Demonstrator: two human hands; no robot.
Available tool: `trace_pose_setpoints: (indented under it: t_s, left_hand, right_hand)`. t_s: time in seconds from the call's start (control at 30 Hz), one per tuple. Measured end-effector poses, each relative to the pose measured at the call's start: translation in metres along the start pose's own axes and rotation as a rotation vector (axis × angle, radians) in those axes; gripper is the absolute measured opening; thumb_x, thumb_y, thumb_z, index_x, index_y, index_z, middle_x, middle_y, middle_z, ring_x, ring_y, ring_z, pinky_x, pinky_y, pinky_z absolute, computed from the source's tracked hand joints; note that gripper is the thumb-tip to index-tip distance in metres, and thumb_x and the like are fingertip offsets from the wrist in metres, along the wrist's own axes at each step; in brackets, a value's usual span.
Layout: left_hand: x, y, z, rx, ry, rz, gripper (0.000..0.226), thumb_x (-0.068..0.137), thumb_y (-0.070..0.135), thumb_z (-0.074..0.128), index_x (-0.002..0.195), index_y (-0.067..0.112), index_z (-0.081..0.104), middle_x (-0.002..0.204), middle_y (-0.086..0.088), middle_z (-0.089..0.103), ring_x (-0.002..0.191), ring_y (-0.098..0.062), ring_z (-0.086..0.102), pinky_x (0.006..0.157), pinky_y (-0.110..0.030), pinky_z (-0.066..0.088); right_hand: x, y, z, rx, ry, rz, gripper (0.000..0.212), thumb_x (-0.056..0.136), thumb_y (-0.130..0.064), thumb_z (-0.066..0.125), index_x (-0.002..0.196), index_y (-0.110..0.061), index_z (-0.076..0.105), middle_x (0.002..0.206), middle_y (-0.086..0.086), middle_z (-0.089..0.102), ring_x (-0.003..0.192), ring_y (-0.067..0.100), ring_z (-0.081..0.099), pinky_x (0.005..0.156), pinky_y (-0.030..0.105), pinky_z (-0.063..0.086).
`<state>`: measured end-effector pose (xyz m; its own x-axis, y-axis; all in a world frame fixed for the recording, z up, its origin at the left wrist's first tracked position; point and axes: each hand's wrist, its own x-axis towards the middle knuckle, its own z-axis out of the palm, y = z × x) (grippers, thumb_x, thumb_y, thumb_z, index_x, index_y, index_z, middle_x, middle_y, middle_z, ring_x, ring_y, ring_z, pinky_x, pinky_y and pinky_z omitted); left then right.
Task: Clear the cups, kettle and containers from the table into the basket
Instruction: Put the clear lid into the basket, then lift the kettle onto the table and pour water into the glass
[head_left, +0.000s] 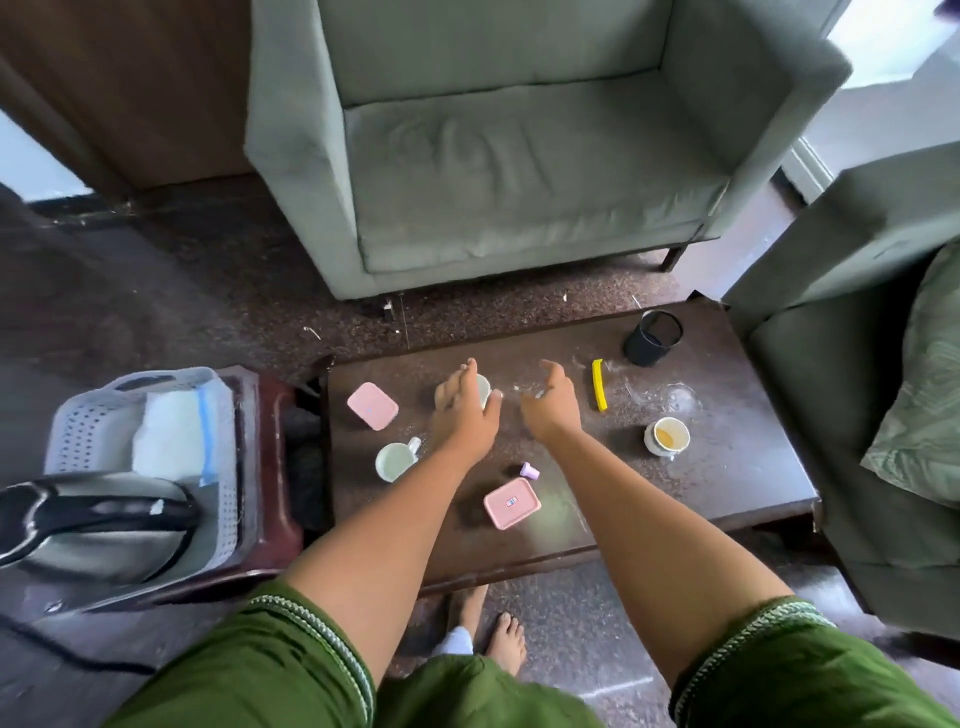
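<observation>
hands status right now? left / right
Left hand: open, fingers spread over a white cup, not gripping it.
Right hand: open, empty, above the table.

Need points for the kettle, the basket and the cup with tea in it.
kettle (98, 540): head view, on its steel body.
basket (78, 431): head view, on its perforated left wall.
cup with tea (667, 436): head view, on the liquid inside.

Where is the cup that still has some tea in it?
The cup with tea stands on the right part of the dark table, near its front, just below the yellow comb and nearer than the black holder, right of the right hand.
</observation>
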<state>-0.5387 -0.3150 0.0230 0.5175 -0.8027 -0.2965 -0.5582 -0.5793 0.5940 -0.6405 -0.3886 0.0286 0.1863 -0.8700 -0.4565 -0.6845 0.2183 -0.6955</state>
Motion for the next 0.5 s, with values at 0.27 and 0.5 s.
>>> trace_pose_setpoints:
  t_s: [0.27, 0.5]
  left_hand:
    - [-0.060, -0.056, -0.106, 0.026, 0.366, -0.015, 0.059, 0.095, 0.033, 0.050, 0.146, 0.008, 0.033, 0.150, -0.012, 0.038, 0.139, -0.029, 0.030, 0.113, -0.039, 0.027]
    - [-0.123, -0.132, -0.177, 0.116, 0.638, -0.091, 0.051, 0.092, 0.030, 0.054, 0.136, 0.005, 0.047, 0.135, -0.014, 0.053, 0.126, -0.031, 0.047, 0.107, -0.040, 0.037]
  right_hand:
    - [-0.063, -0.078, 0.063, -0.102, -0.130, -0.215, 0.054, 0.092, -0.034, 0.058, 0.139, -0.016, 0.040, 0.137, 0.013, 0.045, 0.121, 0.031, 0.050, 0.102, 0.039, 0.042]
    - [-0.127, -0.140, 0.151, -0.209, -0.320, -0.400, 0.054, 0.088, -0.042, 0.060, 0.135, -0.022, 0.044, 0.133, 0.011, 0.049, 0.119, 0.029, 0.052, 0.103, 0.043, 0.042]
